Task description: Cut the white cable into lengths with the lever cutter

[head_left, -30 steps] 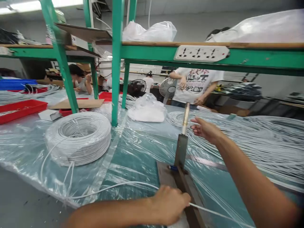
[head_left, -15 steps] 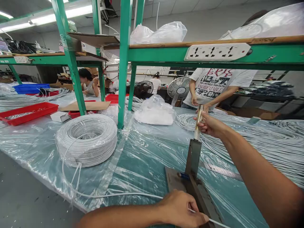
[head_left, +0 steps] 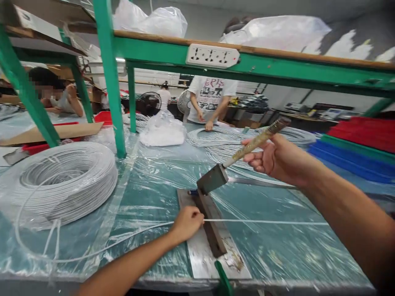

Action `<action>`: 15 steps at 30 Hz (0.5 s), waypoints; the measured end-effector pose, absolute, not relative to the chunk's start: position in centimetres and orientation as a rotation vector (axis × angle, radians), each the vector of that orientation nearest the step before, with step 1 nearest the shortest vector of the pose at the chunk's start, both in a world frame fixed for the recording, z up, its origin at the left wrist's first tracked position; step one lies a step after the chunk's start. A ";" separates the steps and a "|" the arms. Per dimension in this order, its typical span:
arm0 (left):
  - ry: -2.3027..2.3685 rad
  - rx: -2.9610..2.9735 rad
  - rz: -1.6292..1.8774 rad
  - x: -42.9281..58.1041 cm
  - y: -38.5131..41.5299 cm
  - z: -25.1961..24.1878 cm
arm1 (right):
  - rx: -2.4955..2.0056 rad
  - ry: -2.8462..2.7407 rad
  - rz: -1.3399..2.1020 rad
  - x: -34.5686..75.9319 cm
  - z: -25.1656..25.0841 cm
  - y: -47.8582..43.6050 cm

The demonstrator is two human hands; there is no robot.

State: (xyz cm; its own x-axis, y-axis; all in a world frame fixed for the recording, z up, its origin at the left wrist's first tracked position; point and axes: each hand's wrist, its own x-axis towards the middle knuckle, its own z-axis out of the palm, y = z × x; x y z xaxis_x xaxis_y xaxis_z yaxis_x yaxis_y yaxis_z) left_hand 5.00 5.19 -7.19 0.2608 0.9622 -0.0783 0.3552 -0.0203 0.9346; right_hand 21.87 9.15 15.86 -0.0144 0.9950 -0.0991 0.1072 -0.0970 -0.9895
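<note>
My left hand (head_left: 188,223) is closed in a pinch on a thin white cable (head_left: 262,222). The cable crosses the bar of a bench lever cutter (head_left: 212,181) and runs off to the right. My right hand (head_left: 273,158) is loosely curled at the cutter's worn, tape-wrapped handle (head_left: 254,144), which is raised and tilted to the right. Part of the grip is hidden behind the handle. On the left, a large wrapped coil of white cable (head_left: 83,189) feeds the strand to my left hand. Beneath the cutter is a metal base plate (head_left: 197,263).
A green shelf frame (head_left: 108,78) with a power strip (head_left: 212,55) spans the bench. Across it, a person in a printed shirt (head_left: 212,98) handles looped cables (head_left: 200,137). Red and blue trays (head_left: 354,152) are stacked right. A metal ruler (head_left: 262,182) lies behind the cutter.
The view has swung right. The cutter's handle has gone from nearly upright to leaning right, with my right hand still at it. My left hand remains on the cable, beside the cutter bar.
</note>
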 end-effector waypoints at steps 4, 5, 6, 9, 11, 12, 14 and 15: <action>1.287 1.604 0.788 5.1 4.9 -6.7 | -1.338 -1.171 1.446 24.2 13.6 3.9; 1.298 1.618 0.792 5.2 4.7 -6.6 | -1.322 -1.193 1.462 24.6 12.9 2.7; 1.311 1.632 0.798 5.3 4.5 -6.5 | -1.316 -1.213 1.478 25.0 12.3 1.6; 1.363 1.667 0.802 5.5 4.1 -6.1 | -1.377 -1.196 1.515 25.0 11.1 -1.2; 1.398 1.686 0.800 5.6 4.1 -5.9 | -1.438 -1.166 1.509 24.5 10.7 -2.8; 1.413 1.695 0.800 5.7 4.1 -5.9 | -1.470 -1.146 1.485 24.3 10.5 -3.4; 1.439 1.708 0.802 5.8 4.2 -5.8 | -1.552 -1.092 1.454 24.1 9.9 -4.5; 1.450 1.711 0.803 5.8 4.2 -5.7 | -1.595 -1.060 1.460 24.2 9.4 -4.9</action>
